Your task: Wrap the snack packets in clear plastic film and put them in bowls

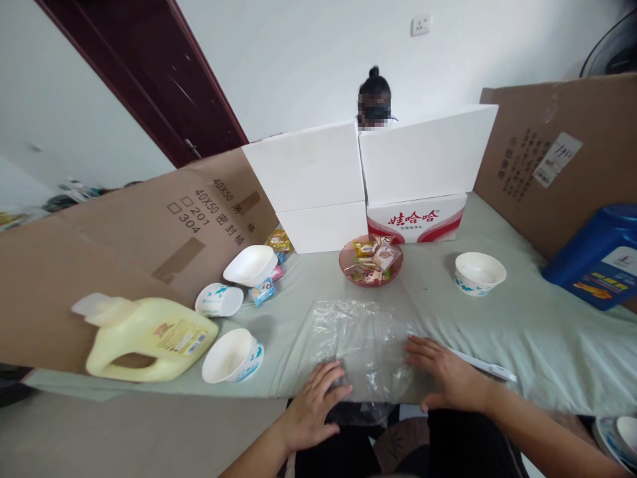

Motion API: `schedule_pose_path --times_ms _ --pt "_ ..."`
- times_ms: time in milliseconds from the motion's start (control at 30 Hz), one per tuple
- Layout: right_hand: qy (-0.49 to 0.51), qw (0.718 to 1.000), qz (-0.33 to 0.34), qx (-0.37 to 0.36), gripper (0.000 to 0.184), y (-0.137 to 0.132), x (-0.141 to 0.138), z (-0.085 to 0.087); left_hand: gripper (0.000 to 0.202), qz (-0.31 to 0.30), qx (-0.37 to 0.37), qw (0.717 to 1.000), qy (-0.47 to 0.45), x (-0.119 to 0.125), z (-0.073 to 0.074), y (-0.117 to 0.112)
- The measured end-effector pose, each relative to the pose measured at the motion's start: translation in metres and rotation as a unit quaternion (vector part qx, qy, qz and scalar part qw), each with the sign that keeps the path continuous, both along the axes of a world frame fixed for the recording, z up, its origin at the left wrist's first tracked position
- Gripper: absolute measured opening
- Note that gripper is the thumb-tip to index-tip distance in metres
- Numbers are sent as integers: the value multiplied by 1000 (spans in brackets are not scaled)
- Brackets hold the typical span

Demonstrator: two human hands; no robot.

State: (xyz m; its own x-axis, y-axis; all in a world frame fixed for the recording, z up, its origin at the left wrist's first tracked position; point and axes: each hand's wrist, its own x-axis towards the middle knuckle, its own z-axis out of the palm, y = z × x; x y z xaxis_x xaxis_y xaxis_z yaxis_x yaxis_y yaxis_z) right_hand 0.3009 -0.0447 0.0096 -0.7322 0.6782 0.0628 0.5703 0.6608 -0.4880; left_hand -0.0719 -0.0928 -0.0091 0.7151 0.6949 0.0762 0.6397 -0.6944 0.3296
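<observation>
At the near edge of the table [497, 325], a clear plastic bag [361, 345] is spread flat and is pressed by both hands. The left hand [313, 405] is laid palm-down on its near left corner, fingers [334, 380] open and spread. The right hand [448, 375] is laid flat on its right edge, fingers likewise open. A red dish of wrapped snacks [371, 261] is seen just beyond the bag.

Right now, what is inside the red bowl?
The red bowl holds a heap of small wrapped snack packets. Whatever lies beneath the top packets is covered, and their labels are too small to read.
</observation>
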Motion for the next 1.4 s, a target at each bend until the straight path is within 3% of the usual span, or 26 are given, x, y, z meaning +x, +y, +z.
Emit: schedule_pose_path --times_ms 100,133,267,367,500,633,733,833,933,1033,1233,1400 --pt "9 1000 -22 -16 21 -22 -3 3 23 21 -13 997 -69 -3 11 0" --pt "21 999 -33 -13 18 -27 -4 3 18 33 -24 995 -94 -3 16 1" --pt "87 993 -79 -7 22 -33 -8 -1 13 105 -92 979 -149 1 32 10" --pt "111 982 -148 -24 19 -31 -8 -5 13 175 -139 964 -144 4 34 21" --pt "110 961 -251 -51 24 -25 -12 -10 13 246 -199 928 -197 11 30 42" --pt "91 941 -322 -59 22 -19 -19 -14 14 263 -187 907 -272 22 24 74" --pt "90 933 -349 -15 19 -18 -23 -16 22 304 -186 884 -302 31 13 95" --pt "146 920 -363 22 18 -20 -23 -18 21 340 -166 891 -250 37 1 103" --pt "188 898 -398 -26 19 -23 -19 -21 16 362 -127 907 -173 41 -4 102" --pt "178 887 -420 -70 19 -23 -17 -26 8 375 -105 913 -122 45 2 102" --pt "62 902 -426 27 39 -22 -20 -35 17 406 -63 912 -14 63 16 109" --pt "-47 913 -403 26 40 -25 -19 -34 36 430 -36 893 125 77 30 119"
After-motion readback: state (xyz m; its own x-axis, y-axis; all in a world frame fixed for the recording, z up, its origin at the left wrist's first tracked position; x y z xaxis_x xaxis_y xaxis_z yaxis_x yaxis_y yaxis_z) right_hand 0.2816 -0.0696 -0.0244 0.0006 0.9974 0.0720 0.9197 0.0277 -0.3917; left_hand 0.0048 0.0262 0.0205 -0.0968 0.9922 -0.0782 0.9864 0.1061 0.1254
